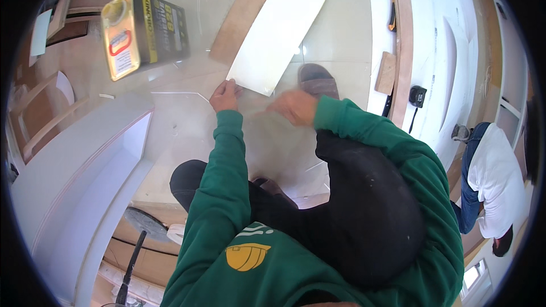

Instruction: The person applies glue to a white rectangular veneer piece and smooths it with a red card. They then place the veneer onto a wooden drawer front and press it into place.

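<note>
A long white sheet point(278, 31) lies slanted over a brown board point(227, 40) on the shiny tiled floor. My left hand point(226, 95) pinches the near left corner of that sheet between thumb and fingers. Just off its near right corner, my right hand point(293, 106) is smeared by motion, so its fingers and anything in them cannot be made out. Beyond my left hand stands a black and yellow metal can point(165, 37) with a red handle on its top. My slippered foot point(318, 79) is beside the sheet.
A white box-shaped panel point(85, 165) fills the left. Along the right are long boards with an orange and black cutter knife point(392, 16), a small wood block point(385, 73) and a black tape measure point(418, 96). Another person point(497, 176) bends down at the far right.
</note>
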